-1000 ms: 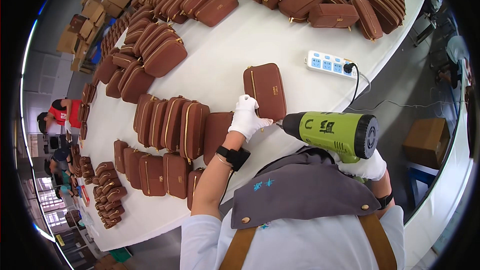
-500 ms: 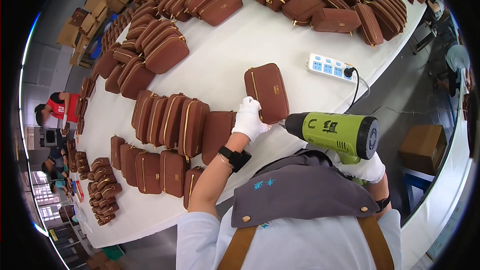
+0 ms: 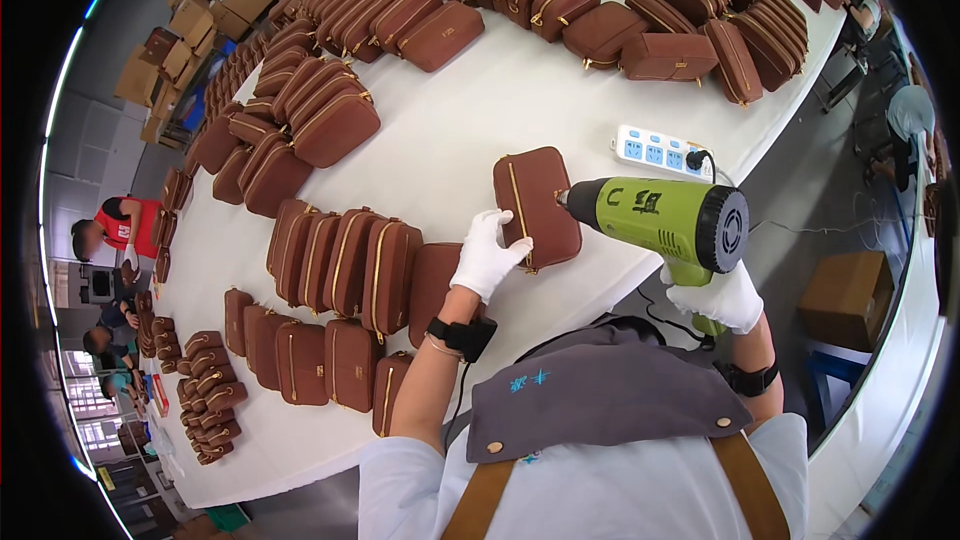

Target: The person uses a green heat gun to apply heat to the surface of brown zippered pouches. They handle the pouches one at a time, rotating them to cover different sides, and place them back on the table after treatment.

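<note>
A brown rectangular zippered bag lies on the white table in front of me. My left hand, in a white glove, is at its lower left edge, the thumb against the corner and the fingers bent along the side. A green and black heat gun is in my gloved right hand, which is wrapped round its handle. The gun's nozzle points left, close to the right side of the bag's face. Whether the nozzle touches the leather I cannot tell.
Rows of similar brown bags stand left of my left hand, with more piles at the far side. A white power strip lies beyond the heat gun, a black plug in it. The white table curves away leftward. Other people work at the left.
The heat gun has risen, its nozzle now at the bag's face instead of below its lower corner. The bag sits slightly lower in view; my left hand has shifted left along its edge.
</note>
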The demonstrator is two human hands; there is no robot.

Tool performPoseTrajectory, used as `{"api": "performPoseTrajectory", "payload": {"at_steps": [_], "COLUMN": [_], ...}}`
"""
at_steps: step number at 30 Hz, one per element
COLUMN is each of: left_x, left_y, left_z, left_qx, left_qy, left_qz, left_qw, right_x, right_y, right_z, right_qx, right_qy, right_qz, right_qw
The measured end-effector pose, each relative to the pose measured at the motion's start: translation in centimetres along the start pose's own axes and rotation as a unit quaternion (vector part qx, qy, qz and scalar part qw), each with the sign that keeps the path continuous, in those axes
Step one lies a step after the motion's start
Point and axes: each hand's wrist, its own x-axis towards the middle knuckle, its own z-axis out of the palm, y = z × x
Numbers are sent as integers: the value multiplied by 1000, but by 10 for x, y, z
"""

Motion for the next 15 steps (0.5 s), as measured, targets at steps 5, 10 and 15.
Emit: {"api": "performPoseTrajectory", "payload": {"at_steps": [5,10,15], "left_x": [23,89,132], "left_y": [14,45,50], "left_z": [9,20,44], "left_qx": [69,170,249], "left_qy": [40,58,-15], "left_qz": [22,-2,-46], "left_qw": [997,984,967], "right_x": [20,39,43], "right_y": [-13,-12,-20], "right_z": [-2,-10,-14], "right_qx": [33,49,45], "right_qy": [13,21,49], "right_qz": [-2,-19,5], "right_qw": [999,998,998]}}
